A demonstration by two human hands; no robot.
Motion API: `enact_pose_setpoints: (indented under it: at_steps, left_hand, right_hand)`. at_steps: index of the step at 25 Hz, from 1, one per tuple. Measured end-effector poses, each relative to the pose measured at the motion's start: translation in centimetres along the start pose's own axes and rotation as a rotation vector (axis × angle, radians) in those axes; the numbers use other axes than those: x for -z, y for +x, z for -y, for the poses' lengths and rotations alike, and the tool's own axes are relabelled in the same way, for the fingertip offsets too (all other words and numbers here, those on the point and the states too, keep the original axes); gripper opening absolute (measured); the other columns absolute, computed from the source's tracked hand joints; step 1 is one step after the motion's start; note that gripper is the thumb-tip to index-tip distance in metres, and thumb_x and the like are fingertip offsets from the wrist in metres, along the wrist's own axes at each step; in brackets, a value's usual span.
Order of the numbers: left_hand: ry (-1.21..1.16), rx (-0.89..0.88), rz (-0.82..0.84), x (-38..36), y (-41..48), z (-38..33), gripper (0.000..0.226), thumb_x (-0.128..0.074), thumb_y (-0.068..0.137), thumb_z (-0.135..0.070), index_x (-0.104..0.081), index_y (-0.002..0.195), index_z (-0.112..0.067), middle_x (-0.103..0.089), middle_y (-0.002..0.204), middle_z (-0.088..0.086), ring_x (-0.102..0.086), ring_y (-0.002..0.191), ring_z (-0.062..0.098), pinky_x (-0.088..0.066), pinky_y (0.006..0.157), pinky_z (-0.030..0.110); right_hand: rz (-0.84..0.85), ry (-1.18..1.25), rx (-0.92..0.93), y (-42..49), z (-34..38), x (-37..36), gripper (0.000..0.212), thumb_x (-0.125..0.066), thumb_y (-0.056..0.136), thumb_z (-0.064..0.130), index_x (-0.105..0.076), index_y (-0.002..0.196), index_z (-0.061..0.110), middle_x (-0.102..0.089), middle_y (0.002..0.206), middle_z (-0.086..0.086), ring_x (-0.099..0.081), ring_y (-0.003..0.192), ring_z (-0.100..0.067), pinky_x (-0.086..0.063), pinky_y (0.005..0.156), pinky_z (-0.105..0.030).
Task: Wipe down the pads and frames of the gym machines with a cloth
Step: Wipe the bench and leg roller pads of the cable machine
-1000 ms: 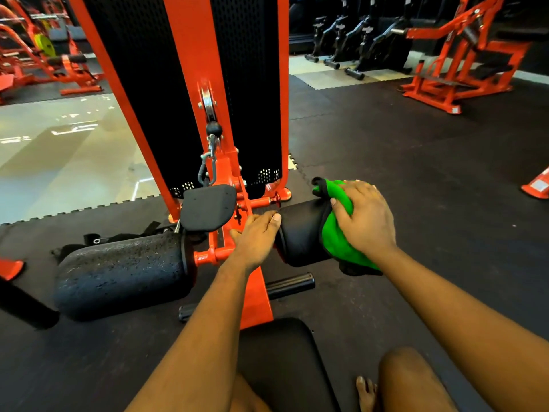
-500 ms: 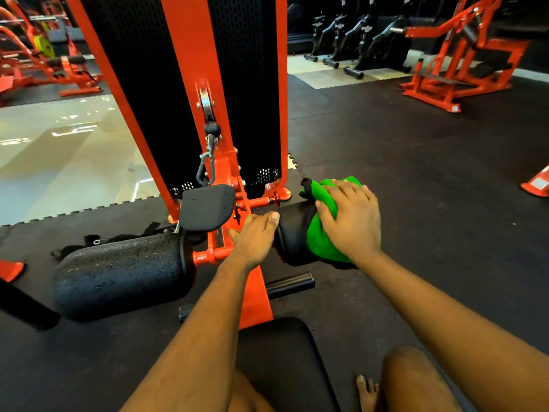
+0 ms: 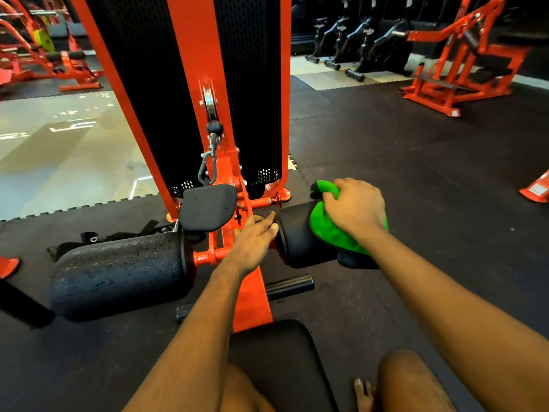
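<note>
The right hand [image 3: 355, 206] holds the green cloth [image 3: 329, 230] against the upper face of the right roller pad [image 3: 292, 236]. Its fingers are curled over the cloth, bunching it at the far side of the pad. Compared with half a second earlier, this hand and the cloth have shifted outward along the pad and further over its top; half a second before that they stood near the outer end and then travelled inward. This indicates a back-and-forth wiping stroke in progress. The left hand [image 3: 255, 242] has not moved: it rests at the inner end of the same pad, against the orange frame [image 3: 252, 295], with its fingers loosely extended and holding nothing, apparently to steady the pad. Judged from the present state, coverage of the right roller pad is under way, but its underside is hidden and cannot be confirmed as wiped. The left roller pad [image 3: 118, 272] shows a speckled, dull surface and appears not yet treated. The small black pad [image 3: 208, 206] above the pivot, the seat pad [image 3: 279, 358] and the frame itself also remain to be done on this machine.
</note>
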State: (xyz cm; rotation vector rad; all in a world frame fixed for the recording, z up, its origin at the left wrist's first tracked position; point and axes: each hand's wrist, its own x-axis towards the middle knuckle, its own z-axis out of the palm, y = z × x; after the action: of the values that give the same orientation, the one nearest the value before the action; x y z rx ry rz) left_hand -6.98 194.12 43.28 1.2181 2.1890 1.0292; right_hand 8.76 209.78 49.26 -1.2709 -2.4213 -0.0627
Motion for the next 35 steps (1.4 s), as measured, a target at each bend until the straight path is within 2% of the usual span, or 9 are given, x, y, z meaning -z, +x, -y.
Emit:
enact_pose_setpoints:
  at_steps: [2, 5, 10, 16, 19, 23, 27, 31, 35]
  left_hand:
    - [0.027, -0.002, 0.007, 0.1, -0.1, -0.4, 0.067, -0.035, 0.093, -0.053, -0.043, 0.151, -0.02, -0.04, 0.12, -0.001, -0.041, 0.131, 0.024, -0.022, 0.115, 0.049]
    - [0.187, -0.012, 0.012, 0.2, -0.5, -1.2, 0.045, -0.035, 0.109, -0.03, -0.037, 0.153, -0.024, -0.04, 0.121, -0.007, -0.035, 0.134, 0.019, -0.02, 0.102, 0.038]
    - [0.119, 0.034, -0.014, 0.1, -0.1, -0.5, 0.044, -0.039, 0.107, -0.038, -0.044, 0.15, -0.027, -0.042, 0.143, 0.004, -0.032, 0.139, 0.022, -0.008, 0.094, 0.032]
    - [0.141, 0.01, -0.007, 0.2, 0.2, -0.4, 0.046, -0.036, 0.108, -0.037, -0.042, 0.152, -0.025, -0.04, 0.143, 0.004, -0.032, 0.139, 0.021, -0.01, 0.11, 0.04]
    - [0.164, 0.003, -0.005, 0.0, 0.2, -0.2, 0.047, -0.035, 0.108, -0.038, -0.042, 0.152, -0.023, -0.04, 0.144, 0.005, -0.031, 0.141, 0.02, -0.012, 0.11, 0.042]
    - [0.165, 0.006, -0.009, 0.2, -0.4, -1.2, 0.045, -0.035, 0.108, -0.036, -0.043, 0.15, -0.021, -0.041, 0.145, 0.006, -0.028, 0.143, 0.019, -0.013, 0.109, 0.043]
    - [0.137, 0.013, -0.007, 0.2, -0.5, -1.1, 0.049, -0.037, 0.106, -0.046, -0.045, 0.15, -0.026, -0.041, 0.146, 0.003, -0.027, 0.143, 0.018, -0.009, 0.106, 0.042]
    - [0.136, 0.01, 0.006, 0.1, -0.2, -0.6, 0.052, -0.036, 0.104, -0.052, -0.044, 0.15, -0.029, -0.041, 0.145, 0.004, -0.026, 0.143, 0.019, -0.007, 0.109, 0.046]
    - [0.156, -0.045, 0.013, 0.0, 0.1, -0.2, 0.071, -0.028, 0.094, -0.067, -0.044, 0.15, -0.027, -0.046, 0.141, 0.004, -0.029, 0.14, 0.018, -0.014, 0.112, 0.046]
  right_hand:
    - [-0.007, 0.006, 0.081, -1.7, 2.9, -0.5, 0.041, -0.04, 0.087, 0.045, -0.07, 0.095, 0.018, -0.073, 0.105, -0.006, -0.064, 0.099, -0.03, -0.044, 0.092, -0.041]
    - [-0.058, 0.14, 0.181, -4.8, 5.8, -1.4, 0.039, -0.045, 0.087, 0.044, -0.069, 0.107, 0.021, -0.07, 0.113, -0.001, -0.061, 0.108, -0.025, -0.04, 0.103, -0.043]
    - [-0.165, 0.223, 0.225, -2.8, -1.8, -1.2, 0.044, -0.048, 0.087, 0.043, -0.071, 0.117, 0.02, -0.07, 0.117, -0.001, -0.062, 0.112, -0.026, -0.037, 0.107, -0.041]
    - [-0.109, 0.274, -0.027, -0.1, -4.0, -0.9, 0.03, -0.055, 0.089, 0.032, -0.071, 0.109, 0.015, -0.069, 0.114, -0.009, -0.062, 0.106, -0.036, -0.048, 0.087, -0.041]
    - [-0.09, 0.149, 0.145, -1.1, 0.1, -1.1, 0.038, -0.046, 0.085, 0.039, -0.07, 0.099, 0.014, -0.072, 0.108, -0.009, -0.064, 0.1, -0.034, -0.047, 0.088, -0.04]
    - [-0.106, 0.234, 0.332, -4.4, 3.5, -1.4, 0.039, -0.055, 0.09, 0.036, -0.068, 0.119, 0.014, -0.069, 0.122, -0.006, -0.061, 0.113, -0.027, -0.044, 0.103, -0.04]
    - [-0.148, 0.201, 0.273, -4.2, 0.1, -0.6, 0.042, -0.05, 0.091, 0.042, -0.067, 0.124, 0.02, -0.067, 0.125, -0.002, -0.058, 0.121, -0.026, -0.034, 0.111, -0.045]
    - [0.111, 0.171, -0.072, 0.1, -1.7, 1.1, 0.034, -0.05, 0.092, 0.041, -0.067, 0.117, 0.024, -0.066, 0.126, -0.007, -0.054, 0.126, -0.034, -0.032, 0.11, -0.059]
    - [0.39, 0.143, -0.183, 3.5, -1.2, 1.8, 0.047, -0.052, 0.09, 0.045, -0.061, 0.134, 0.029, -0.057, 0.14, -0.016, -0.054, 0.127, -0.041, -0.044, 0.104, -0.047]
